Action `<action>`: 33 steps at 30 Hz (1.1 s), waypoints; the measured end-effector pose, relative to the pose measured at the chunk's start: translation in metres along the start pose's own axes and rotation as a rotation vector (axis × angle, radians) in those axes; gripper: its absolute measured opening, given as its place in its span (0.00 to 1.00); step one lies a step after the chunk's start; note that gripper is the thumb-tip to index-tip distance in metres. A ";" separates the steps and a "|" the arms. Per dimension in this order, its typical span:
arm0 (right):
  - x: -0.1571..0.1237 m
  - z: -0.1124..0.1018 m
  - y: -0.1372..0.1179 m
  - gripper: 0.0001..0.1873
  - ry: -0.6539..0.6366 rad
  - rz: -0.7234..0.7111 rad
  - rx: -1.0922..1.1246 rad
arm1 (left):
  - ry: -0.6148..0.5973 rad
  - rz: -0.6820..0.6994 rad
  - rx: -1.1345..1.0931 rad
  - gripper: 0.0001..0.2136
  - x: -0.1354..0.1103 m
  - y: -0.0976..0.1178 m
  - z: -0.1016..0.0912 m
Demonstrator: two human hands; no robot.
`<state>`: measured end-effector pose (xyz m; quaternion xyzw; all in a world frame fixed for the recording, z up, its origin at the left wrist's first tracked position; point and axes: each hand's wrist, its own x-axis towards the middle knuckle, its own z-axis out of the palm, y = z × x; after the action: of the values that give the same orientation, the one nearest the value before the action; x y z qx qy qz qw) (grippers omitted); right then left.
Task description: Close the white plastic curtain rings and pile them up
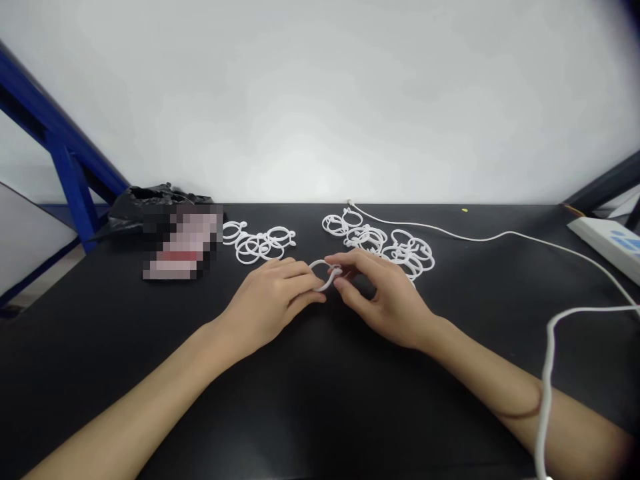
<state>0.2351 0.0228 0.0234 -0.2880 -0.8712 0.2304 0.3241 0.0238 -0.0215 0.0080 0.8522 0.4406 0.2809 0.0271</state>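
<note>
Between my hands, above the black table, is a white plastic curtain ring point(327, 283) with a small eyelet on its right side. The fingers and thumb of my left hand point(273, 290) are closed on the ring's left side and hide that part. My right hand point(383, 293) has its thumb and fingertips at the eyelet, closed around that end. Beyond my left hand lies a loose group of similar white rings point(257, 247). A larger spread of white rings point(367, 238) lies behind my right hand, some overlapping.
A black plastic bag point(145, 203) and a blurred-out pinkish item point(183, 247) lie at the back left. One white cable point(440, 230) crosses the back right; another cable point(547, 373) hangs over my right forearm. A white box point(607, 243) stands at the right edge, a blue frame point(70, 180) left.
</note>
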 end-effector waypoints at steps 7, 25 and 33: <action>0.001 0.003 0.001 0.06 0.041 0.023 -0.016 | 0.000 0.000 0.006 0.05 0.001 0.002 0.002; 0.006 -0.002 0.019 0.17 0.203 0.024 -0.415 | 0.164 -0.068 0.253 0.08 0.002 -0.009 -0.007; 0.010 -0.012 0.058 0.17 0.245 0.289 -0.799 | 0.203 -0.367 0.548 0.10 -0.001 -0.037 -0.025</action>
<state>0.2581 0.0735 0.0022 -0.5347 -0.7978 -0.1176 0.2527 -0.0169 -0.0051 0.0178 0.7020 0.6461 0.2259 -0.1966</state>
